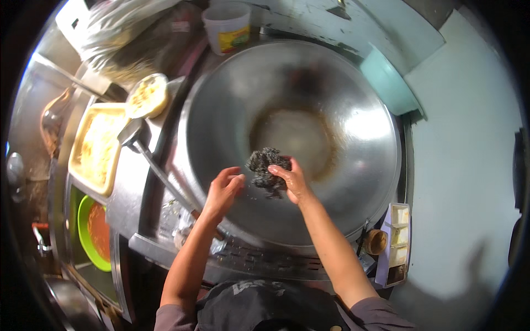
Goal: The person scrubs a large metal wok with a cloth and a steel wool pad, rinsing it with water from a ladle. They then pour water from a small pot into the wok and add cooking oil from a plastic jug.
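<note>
In front of me is a large metal wok (pixel 223 103) with brownish liquid (pixel 296 138) pooled at its bottom. My right hand (pixel 295 178) grips a dark, tangled steel wool scrubber (pixel 267 169) above the wok's near half. The thumb lies over the scrubber, and some of the other fingers are hidden behind it. My left hand (pixel 225 188) is just left of the scrubber, apart from it, with its fingers loosely bent and nothing in them. Under the left forearm runs the handle of a long metal ladle (pixel 134 134), slanting across the stove edge.
Left of the wok are a tray of pale food (pixel 99 149), a bowl of pale pieces (pixel 148 95) and a green basin (pixel 85 236) with orange-red liquid. A white bucket (pixel 227 27) stands behind the wok. On the right are a turquoise basin (pixel 389 82) and a compartmented condiment box (pixel 391 248).
</note>
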The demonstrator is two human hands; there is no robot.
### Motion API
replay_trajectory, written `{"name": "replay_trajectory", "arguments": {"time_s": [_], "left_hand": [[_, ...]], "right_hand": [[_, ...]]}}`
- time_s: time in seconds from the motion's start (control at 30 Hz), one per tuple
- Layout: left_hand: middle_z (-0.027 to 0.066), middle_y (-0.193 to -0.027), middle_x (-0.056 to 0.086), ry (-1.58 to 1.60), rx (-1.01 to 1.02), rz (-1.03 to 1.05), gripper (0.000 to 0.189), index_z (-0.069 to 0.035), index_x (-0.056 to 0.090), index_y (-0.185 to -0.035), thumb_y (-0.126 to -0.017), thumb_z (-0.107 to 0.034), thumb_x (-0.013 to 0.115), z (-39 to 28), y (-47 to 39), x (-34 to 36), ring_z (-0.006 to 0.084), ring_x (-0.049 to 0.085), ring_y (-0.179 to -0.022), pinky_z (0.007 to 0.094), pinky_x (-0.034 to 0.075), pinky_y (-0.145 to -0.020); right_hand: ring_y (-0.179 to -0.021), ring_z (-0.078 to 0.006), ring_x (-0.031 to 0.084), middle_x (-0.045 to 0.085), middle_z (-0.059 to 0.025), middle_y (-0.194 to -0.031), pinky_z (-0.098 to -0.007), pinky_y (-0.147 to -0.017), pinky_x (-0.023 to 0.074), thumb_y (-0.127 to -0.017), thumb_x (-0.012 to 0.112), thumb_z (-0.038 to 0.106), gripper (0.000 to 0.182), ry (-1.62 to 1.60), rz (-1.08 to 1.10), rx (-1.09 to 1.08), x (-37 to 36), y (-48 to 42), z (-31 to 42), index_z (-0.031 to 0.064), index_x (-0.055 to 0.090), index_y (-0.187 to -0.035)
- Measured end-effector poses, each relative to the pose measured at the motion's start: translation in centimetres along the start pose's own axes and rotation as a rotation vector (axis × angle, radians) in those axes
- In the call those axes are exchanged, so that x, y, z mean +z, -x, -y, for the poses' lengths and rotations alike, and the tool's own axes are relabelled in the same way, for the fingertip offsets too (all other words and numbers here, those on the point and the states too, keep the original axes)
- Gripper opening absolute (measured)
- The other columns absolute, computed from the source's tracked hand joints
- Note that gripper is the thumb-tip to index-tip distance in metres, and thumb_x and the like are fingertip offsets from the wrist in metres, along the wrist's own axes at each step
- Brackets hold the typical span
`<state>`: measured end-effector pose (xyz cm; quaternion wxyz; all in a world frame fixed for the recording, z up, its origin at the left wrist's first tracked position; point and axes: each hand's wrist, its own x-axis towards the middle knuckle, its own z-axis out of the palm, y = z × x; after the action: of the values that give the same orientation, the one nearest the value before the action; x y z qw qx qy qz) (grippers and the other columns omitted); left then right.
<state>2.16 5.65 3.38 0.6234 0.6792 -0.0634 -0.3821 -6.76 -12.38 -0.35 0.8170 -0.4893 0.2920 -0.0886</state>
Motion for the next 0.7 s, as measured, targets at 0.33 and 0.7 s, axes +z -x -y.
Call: {"name": "replay_trajectory", "arguments": {"time_s": [0.33, 0.7], "left_hand": [[0.0153, -0.114, 0.05, -1.344, 0.623, -0.424, 0.041, -0.006, 0.055, -0.109, -0.069, -0.002, 0.064, -0.9, -7.0, -7.5, 0.0364, 0.043, -0.113, 0.0449, 0.035, -0.096], [0.0067, -0.14, 0.033, -1.685, 0.542, -0.558, 0.057, -0.017, 0.046, -0.127, -0.076, 0.007, 0.053, 0.1, -13.4, -9.7, 0.0283, 0.029, -0.13, 0.046, 0.032, -0.105]], "right_hand": [[-0.11, -0.0286, 0.042, 0.048, -0.01, -0.109, -0.0483, -0.085, 0.0405, -0.073, 0.067, 0.037, 0.043, 1.851, 0.153, -0.106, -12.7, 1.1, -5.8, 0.0125, 0.056, -0.107], [-0.094, -0.0269, 0.052, 0.059, -0.009, -0.09, -0.0453, -0.077, 0.041, -0.079, 0.051, 0.023, 0.017, 2.31, -0.264, -0.084, -23.3, -17.3, -2.7, 0.0088, 0.059, -0.083]]}}
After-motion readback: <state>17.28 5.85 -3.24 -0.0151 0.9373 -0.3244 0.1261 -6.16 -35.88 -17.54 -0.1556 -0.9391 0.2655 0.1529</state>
